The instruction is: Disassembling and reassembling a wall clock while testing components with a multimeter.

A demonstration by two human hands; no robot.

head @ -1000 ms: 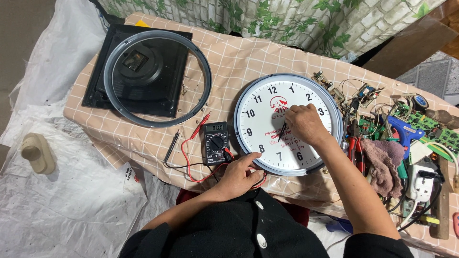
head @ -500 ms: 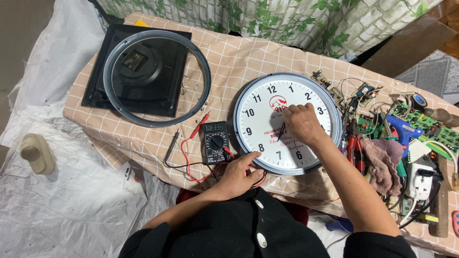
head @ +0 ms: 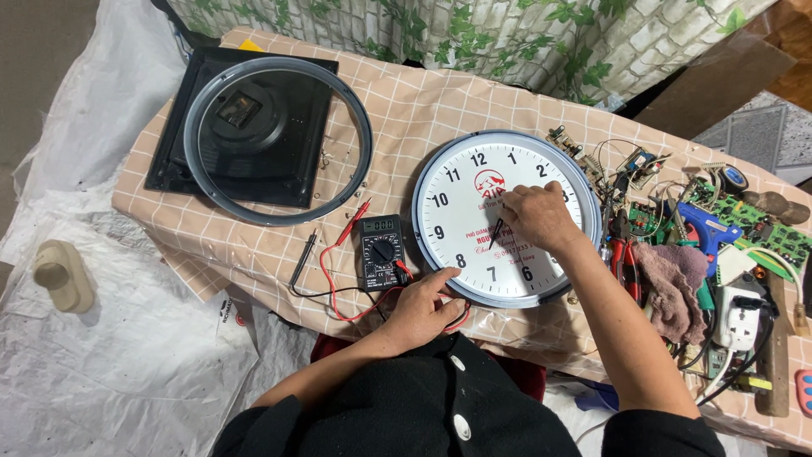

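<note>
Right hand: the right hand (head: 538,217) lies on the face of the round white wall clock with a silver rim (head: 505,217), fingers curled and pinched at the black clock hands (head: 499,231) near the dial's centre; whether they truly grip a hand cannot be told.
Left hand: the left hand (head: 423,303) rests at the clock's lower left rim, fingers loosely extended, fingertips touching the rim and closed on nothing.
Clock position: flat, face up, on the beige checked tablecloth (head: 406,110), directly under the right hand, which is the nearer.
Axis: the visible black hand runs from the centre down and to the left, away from the pinch.
Neighbours: a small black digital multimeter (head: 381,251) with red and black probe leads (head: 338,254) just left of the clock; a detached round clock cover ring (head: 277,140) over a black square panel, well apart to the left.
Change: against the earlier frames both hands keep nearly the same places; the clock has not shifted.
</note>
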